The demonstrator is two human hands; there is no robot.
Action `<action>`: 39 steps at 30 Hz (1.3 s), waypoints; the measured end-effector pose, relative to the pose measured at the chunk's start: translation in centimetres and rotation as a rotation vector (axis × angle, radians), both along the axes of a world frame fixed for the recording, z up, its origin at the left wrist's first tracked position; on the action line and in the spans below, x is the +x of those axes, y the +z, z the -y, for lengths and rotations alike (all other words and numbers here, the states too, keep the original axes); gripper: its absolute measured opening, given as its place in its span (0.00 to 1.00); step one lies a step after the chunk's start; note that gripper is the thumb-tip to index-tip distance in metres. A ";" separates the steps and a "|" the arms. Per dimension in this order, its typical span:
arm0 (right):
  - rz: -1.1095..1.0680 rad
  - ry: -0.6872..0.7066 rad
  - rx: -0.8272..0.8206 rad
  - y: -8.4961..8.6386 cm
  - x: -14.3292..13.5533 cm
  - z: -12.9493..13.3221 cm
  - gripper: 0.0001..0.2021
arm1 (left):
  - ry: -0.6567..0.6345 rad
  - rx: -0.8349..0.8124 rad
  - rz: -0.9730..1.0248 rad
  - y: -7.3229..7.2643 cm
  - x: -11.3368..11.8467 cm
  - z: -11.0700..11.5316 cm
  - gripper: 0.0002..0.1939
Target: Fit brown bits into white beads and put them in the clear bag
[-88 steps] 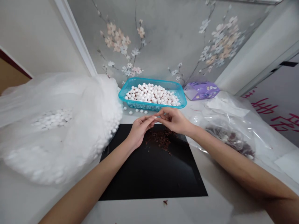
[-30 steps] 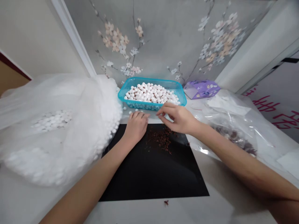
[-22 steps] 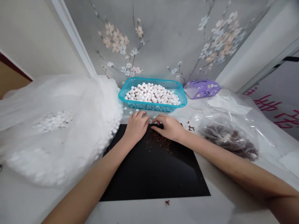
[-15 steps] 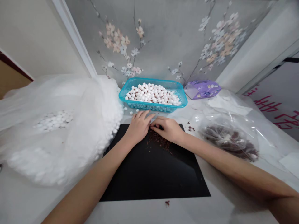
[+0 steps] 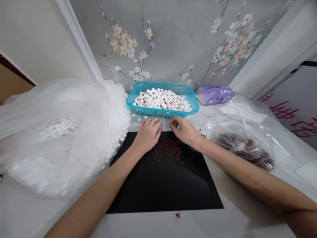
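Observation:
Spread fairly flat at the far edge of the black mat [image 5: 163, 185], my left hand [image 5: 148, 134] has its fingers stretched forward and its thumb apart; nothing shows in it. My right hand [image 5: 182, 129] is curled over the mat's far right part, thumb and forefinger pinched together. Whatever the pinch may hold is too small to make out. Between and just below the hands lies a loose pile of dark reddish-brown shreds [image 5: 172, 148]. Beyond them stands a blue plastic basket [image 5: 162, 112] filled with small white balls [image 5: 160, 99], brown bits scattered among them.
A large translucent bag [image 5: 94, 158] of white balls fills the left side. On the right lies a clear plastic bag [image 5: 245, 148] of brown shreds. A purple packet [image 5: 215, 95] sits beside the basket. Several loose white balls [image 5: 139, 119] lie before the basket.
My right hand has moved away from the left, to the right and slightly toward the basket, its fingers still pinched. The left hand stays nearly in place.

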State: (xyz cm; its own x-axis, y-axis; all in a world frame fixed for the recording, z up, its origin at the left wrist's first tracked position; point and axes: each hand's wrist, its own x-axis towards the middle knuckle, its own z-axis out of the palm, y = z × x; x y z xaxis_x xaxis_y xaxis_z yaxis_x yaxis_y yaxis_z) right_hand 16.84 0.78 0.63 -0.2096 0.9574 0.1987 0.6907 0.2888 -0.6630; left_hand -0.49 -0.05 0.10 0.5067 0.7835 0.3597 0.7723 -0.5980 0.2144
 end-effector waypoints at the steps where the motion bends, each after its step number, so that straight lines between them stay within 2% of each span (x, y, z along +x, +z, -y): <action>1: -0.096 0.030 -0.037 0.0 -0.1 -0.1 0.03 | -0.029 -0.014 0.020 0.1 0.1 0.1 0.14; 5: -0.445 0.069 -0.259 0.2 -0.1 -0.4 0.05 | -0.109 -0.077 0.096 0.2 0.4 0.2 0.15; 9: -0.457 0.018 -0.258 0.6 0.0 -0.5 0.07 | -0.098 -0.179 0.166 -0.2 0.3 -0.2 0.13; 11: -0.439 0.030 -0.259 0.7 0.0 -0.4 0.07 | -0.035 -0.183 0.236 -0.4 0.1 -0.4 0.12; 15: -0.449 0.048 -0.268 0.7 0.0 -0.3 0.07 | 0.179 -0.150 0.358 -0.8 -0.2 -0.6 0.10; 18: -0.457 0.033 -0.277 0.6 0.0 -0.3 0.08 | 0.236 -0.190 0.398 -0.7 -0.3 -0.7 0.07; 21: -0.475 0.033 -0.288 0.7 0.0 -0.3 0.09 | 0.174 -0.258 0.517 -0.6 -0.2 -0.7 0.06; 28: -0.608 0.120 -0.336 1.5 -0.1 0.2 0.14 | 0.066 -0.644 1.132 -0.1 0.3 -0.6 0.11; 35: -0.695 0.151 -0.282 2.2 -0.3 0.6 0.14 | 0.030 -0.882 1.435 0.2 0.9 0.1 0.11; 39: -0.705 0.172 -0.276 2.5 -0.3 0.7 0.14 | -0.004 -1.012 1.499 0.1 1.7 0.7 0.09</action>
State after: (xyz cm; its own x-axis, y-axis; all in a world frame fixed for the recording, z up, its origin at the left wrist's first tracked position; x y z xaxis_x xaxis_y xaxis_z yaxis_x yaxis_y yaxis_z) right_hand 16.56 0.05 3.15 -0.2724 0.9570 0.0992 0.0391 0.1140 -0.9927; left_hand 1.24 -0.77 0.23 0.2383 0.9660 -0.1004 -0.3991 0.1916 0.8967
